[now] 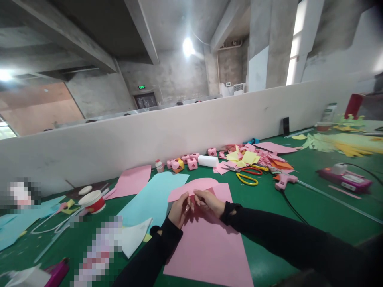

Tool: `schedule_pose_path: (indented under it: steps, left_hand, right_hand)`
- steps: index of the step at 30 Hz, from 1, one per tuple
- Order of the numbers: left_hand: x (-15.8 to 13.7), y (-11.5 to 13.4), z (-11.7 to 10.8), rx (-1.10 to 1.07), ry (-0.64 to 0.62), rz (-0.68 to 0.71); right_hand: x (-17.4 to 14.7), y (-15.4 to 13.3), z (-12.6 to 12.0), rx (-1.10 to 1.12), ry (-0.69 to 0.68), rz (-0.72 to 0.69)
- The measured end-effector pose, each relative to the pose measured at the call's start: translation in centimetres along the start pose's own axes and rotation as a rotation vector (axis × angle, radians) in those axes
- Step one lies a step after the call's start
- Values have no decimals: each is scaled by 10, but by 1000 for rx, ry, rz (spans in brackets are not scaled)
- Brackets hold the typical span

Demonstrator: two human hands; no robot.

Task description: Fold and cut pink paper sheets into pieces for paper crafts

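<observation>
My left hand (pixel 178 212) and my right hand (pixel 212 203) are close together in the middle of the view. Between the fingertips of both they pinch the near edge of a pink paper sheet (pixel 201 183), which curves upward at its far side. Below them a larger pink sheet (pixel 209 255) lies flat on the green table. A light blue sheet (pixel 152 195) is just left of the hands, partly overlapped by the pink paper. Both palms are turned inward, and some fingers are hidden beneath the paper.
Pink folded paper cubes (pixel 192 164), a white roll (pixel 208 161), scissors (pixel 247 179) and paper scraps (pixel 248 155) line the table's back. A corded pink glue gun (pixel 285 181) lies right. A paper cup (pixel 92 202) stands left. A white partition (pixel 179 131) runs behind.
</observation>
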State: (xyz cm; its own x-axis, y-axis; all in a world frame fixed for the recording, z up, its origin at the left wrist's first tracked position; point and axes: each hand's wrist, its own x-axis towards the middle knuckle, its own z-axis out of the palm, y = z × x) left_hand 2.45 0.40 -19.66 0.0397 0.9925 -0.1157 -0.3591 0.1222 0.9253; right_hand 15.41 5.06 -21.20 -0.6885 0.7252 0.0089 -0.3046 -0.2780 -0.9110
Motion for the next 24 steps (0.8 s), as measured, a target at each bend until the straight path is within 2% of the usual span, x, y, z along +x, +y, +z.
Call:
schedule_pose_path:
  steps: [4,9,17,24]
  left_hand:
    - [-1,0,1,3,24,39]
    - [1,1,-2,-3,9,1]
    - [-1,1,2,7,10,41]
    - [-1,2,0,-7,0,35]
  right_hand:
    - [0,1,1,-25,-1,-19]
    - [-1,0,-2,1,-45,16]
    - [-1,5,-2,-38,-32,-45]
    - [0,2,-4,-29,-59,-14]
